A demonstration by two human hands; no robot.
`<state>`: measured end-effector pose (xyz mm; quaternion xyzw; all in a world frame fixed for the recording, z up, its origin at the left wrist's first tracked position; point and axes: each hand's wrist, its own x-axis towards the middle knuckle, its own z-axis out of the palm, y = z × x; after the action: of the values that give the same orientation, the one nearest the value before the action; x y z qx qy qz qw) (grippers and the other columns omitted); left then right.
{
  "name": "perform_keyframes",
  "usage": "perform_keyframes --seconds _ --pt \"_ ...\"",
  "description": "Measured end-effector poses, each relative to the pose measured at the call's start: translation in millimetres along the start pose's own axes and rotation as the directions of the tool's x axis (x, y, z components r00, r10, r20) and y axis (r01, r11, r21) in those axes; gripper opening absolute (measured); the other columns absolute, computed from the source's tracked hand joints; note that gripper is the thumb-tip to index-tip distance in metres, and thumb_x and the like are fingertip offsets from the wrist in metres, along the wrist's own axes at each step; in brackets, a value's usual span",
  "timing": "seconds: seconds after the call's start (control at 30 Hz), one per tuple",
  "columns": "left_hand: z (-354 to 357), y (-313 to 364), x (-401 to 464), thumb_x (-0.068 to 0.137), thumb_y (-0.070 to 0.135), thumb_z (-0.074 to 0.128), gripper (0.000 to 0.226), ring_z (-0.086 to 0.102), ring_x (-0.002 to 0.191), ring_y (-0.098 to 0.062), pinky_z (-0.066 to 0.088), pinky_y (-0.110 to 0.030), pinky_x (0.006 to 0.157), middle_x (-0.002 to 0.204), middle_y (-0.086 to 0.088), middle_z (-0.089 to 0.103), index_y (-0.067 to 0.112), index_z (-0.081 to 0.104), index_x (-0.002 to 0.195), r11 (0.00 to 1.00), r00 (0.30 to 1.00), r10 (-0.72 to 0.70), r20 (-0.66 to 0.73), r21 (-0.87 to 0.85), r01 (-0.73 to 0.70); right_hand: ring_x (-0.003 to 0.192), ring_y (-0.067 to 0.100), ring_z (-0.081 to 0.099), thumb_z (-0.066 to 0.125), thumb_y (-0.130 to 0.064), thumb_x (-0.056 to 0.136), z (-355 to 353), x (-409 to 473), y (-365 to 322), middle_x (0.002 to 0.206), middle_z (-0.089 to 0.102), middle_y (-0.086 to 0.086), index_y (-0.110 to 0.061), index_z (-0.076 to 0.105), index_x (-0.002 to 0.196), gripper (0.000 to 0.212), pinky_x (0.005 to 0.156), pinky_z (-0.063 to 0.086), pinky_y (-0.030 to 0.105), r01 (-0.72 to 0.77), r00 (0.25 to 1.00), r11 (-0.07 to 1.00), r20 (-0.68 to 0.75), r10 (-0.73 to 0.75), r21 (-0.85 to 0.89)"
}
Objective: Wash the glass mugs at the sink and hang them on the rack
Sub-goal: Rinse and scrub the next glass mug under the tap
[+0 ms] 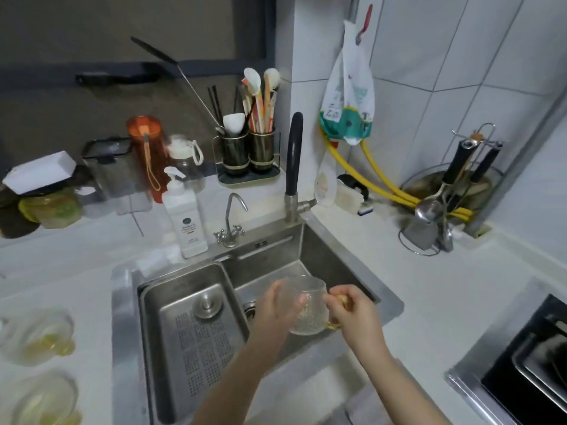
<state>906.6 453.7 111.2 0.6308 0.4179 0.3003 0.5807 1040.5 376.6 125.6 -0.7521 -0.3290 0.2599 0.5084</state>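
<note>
Head view: glass mug [306, 305] over sink [322, 250], left hand [276, 305] cupping, right hand [352, 311] pinching handle.

Place: home kitchen | Shown by: steel sink [334, 256] set in white counter, tap [293, 167], utensil holder [248, 154], soap bottle [184, 216], tiled wall [460, 72], hob [534, 363]
</note>
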Motion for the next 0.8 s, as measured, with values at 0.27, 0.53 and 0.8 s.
perform_keyframes --seconds 0.27,0.53,0.8 --pt "-10 0 66 0.076 0.036 0.075 0.03 0.07 0.092 -0.017 0.056 -0.03 0.082 0.098 0.0 0.074 0.023 0.069 0.102 0.999 1.0 -0.002 0.015 -0.043 0.003 0.075 0.003 0.06 0.069 -0.022 0.083 5 90 -31 0.08 0.065 -0.011 -0.024 0.064 0.087 0.007 0.069 0.043 0.014 0.174 0.967 0.956 0.222 -0.121 -0.237" --pt "-20 -8 79 0.093 0.026 0.059 0.016 0.057 0.077 0.001 0.04 0.0 0.061 0.082 0.017 0.057 0.038 0.053 0.084 0.965 0.989 -0.109 -0.099 0.23 0.129 0.082 0.02 0.059 0.061 -0.016 0.087 12 147 -52 0.086 0.065 0.007 -0.005 0.062 0.088 0.011 0.065 0.033 0.019 0.623 0.769 0.544 0.57 -0.29 -0.562" --pt "-10 -9 80 0.092 0.031 0.059 0.011 0.059 0.09 -0.001 0.042 -0.01 0.069 0.1 0.011 0.064 0.038 0.056 0.1 0.95 0.981 -0.152 -0.122 0.254 0.179 0.084 0.018 0.068 0.077 -0.01 0.069 15 166 -43 0.089 0.072 -0.001 -0.016 0.071 0.088 0.021 0.079 0.044 0.018 0.839 0.543 0.279 0.679 -0.494 -0.467"
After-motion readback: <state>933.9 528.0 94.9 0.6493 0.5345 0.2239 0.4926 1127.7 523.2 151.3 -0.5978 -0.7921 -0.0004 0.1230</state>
